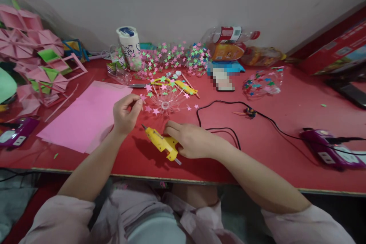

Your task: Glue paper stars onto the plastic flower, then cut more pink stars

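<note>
My right hand (188, 139) grips a yellow glue gun (160, 142) lying low over the red table (286, 148), its nozzle pointing up and left. Just above it, my left hand (126, 113) pinches a small pink paper star between thumb and fingertips. Right of that hand sits a clear plastic bottle-bottom piece (166, 101) with pink and green stars (156, 111) scattered around it.
A pink paper sheet (85, 116) lies at left, pink folded paper shapes (34, 57) beyond it. A black cord (225, 103) runs to a purple power strip (328, 148). A white cup (129, 45), star-covered pieces (174, 59), bottles (231, 36) and a yellow cutter (183, 85) stand behind.
</note>
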### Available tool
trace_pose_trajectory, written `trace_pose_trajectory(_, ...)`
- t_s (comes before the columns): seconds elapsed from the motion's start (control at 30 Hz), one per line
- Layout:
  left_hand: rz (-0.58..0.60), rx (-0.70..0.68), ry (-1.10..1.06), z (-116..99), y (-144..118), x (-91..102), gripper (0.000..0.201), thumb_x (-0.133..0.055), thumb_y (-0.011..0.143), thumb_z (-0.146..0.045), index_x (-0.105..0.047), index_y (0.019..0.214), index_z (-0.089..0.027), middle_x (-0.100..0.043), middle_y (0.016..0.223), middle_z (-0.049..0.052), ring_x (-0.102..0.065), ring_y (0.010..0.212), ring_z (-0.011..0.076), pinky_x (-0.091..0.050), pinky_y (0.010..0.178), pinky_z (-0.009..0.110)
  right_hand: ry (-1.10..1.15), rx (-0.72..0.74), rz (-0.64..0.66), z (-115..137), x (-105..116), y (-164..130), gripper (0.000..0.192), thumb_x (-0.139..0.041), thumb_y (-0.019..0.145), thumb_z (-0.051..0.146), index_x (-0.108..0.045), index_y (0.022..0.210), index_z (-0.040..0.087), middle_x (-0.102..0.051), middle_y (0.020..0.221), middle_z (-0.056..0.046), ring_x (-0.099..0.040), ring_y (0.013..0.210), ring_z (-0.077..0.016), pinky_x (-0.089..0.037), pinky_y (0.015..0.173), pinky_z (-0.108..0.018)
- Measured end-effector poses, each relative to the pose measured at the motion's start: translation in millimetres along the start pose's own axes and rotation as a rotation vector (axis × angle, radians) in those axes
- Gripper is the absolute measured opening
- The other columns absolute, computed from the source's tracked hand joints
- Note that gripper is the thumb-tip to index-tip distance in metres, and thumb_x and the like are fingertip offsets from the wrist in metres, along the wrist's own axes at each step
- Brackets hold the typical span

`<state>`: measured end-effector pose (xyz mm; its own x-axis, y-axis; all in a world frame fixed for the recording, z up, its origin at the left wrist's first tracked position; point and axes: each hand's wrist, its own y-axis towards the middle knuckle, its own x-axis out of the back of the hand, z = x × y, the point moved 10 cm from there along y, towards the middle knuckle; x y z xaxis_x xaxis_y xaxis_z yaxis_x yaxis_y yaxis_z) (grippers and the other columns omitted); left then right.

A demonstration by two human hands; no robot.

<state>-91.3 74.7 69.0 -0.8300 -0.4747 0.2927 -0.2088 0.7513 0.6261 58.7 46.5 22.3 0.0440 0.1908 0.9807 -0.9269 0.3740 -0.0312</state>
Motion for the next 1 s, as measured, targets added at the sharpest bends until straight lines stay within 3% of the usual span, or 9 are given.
trace_pose_trajectory(0.23, -0.011, -0.015, -0.045, 2, 1, -0.6, 0.017, -0.052, 0.081, -0.018, -0.056, 0.064, -0.017, -0.058, 0.058, -0.002, -0.053, 0.054, 0.0084, -0.043, 0.055, 0.021, 0.126, 0.052, -0.574, -12, 51, -17, 0.02, -0.048, 0.086, 0.017, -0.049, 0.106, 0.016, -0.058, 0.1, -0.013, -0.057, 0.088, -0.02, -0.048, 0.07, -0.03)
trace_pose_trajectory(0.33, 0.025, -0.029, -0.03, -2, -1, -7.0, 0.017, -0.052, 0.08, -0.018, -0.056, 0.064, -0.017, -0.056, 0.057, -0.002, -0.051, 0.053, 0.0084, -0.041, 0.054, 0.021, 0.065, 0.089, -0.696, -11, 59, -23, 0.015, -0.049, 0.089, 0.021, -0.05, 0.103, 0.016, -0.061, 0.098, -0.014, -0.058, 0.087, -0.0204, -0.048, 0.07, -0.03)
trace_pose_trajectory(0.43, 0.055, -0.046, 0.005, -9, -3, -12.2, 0.017, -0.051, 0.08, -0.019, -0.056, 0.064, -0.017, -0.056, 0.058, -0.002, -0.05, 0.054, 0.0085, -0.041, 0.054, 0.021, -0.015, 0.085, -0.722, -9, 59, -23, 0.01, -0.051, 0.089, 0.025, -0.053, 0.093, 0.016, -0.062, 0.084, -0.011, -0.055, 0.073, -0.019, -0.045, 0.064, -0.03)
trace_pose_trajectory(0.63, 0.073, -0.084, 0.025, -16, -5, -15.4, 0.019, -0.051, 0.082, -0.019, -0.056, 0.064, -0.017, -0.054, 0.057, -0.002, -0.05, 0.054, 0.0086, -0.04, 0.056, 0.022, -0.006, 0.071, -0.761, -10, 61, -24, 0.02, -0.051, 0.089, 0.036, -0.05, 0.079, 0.019, -0.055, 0.068, -0.005, -0.048, 0.063, -0.0163, -0.038, 0.058, -0.029)
trace_pose_trajectory(1.0, 0.068, -0.12, 0.052, -20, -6, -15.2, 0.019, -0.05, 0.083, -0.018, -0.055, 0.064, -0.017, -0.054, 0.058, -0.002, -0.05, 0.055, 0.0086, -0.04, 0.057, 0.022, 0.003, 0.025, -0.756, -13, 64, -23, 0.028, -0.053, 0.088, 0.036, -0.041, 0.067, 0.022, -0.041, 0.061, 0.001, -0.036, 0.056, -0.0127, -0.03, 0.053, -0.026)
